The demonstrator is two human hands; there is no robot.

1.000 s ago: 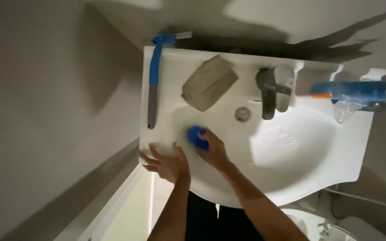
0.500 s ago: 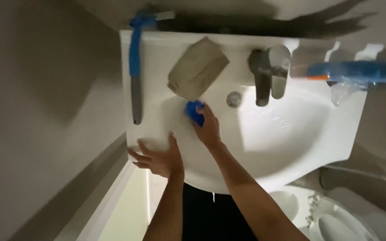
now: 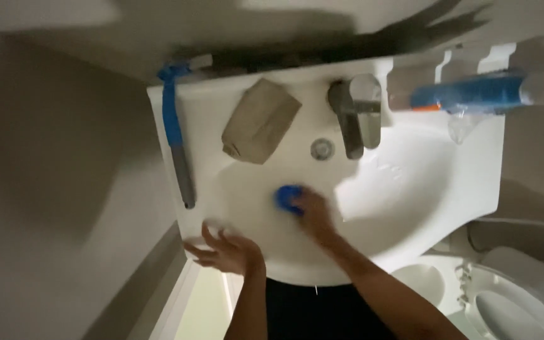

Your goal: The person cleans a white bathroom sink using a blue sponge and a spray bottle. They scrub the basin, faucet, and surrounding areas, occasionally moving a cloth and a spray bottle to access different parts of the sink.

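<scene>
A white washbasin (image 3: 423, 208) fills the middle of the head view. My right hand (image 3: 313, 217) is inside the bowl, pressing a small blue sponge (image 3: 288, 197) against its near left wall. My left hand (image 3: 225, 250) rests with fingers spread on the basin's front left rim and holds nothing. A chrome tap (image 3: 354, 116) stands at the back of the bowl, with a round overflow cap (image 3: 322, 149) beside it.
A folded brown cloth (image 3: 259, 123) lies on the back left deck. A blue-and-grey handled tool (image 3: 176, 141) lies along the left rim. A blue spray bottle (image 3: 473, 94) lies at the back right. A toilet (image 3: 511, 296) stands at the lower right. A wall closes the left side.
My right hand with the sponge has slid down and away from the cloth's edge into the bowl. My left hand stays on the front rim. The view has shifted.
</scene>
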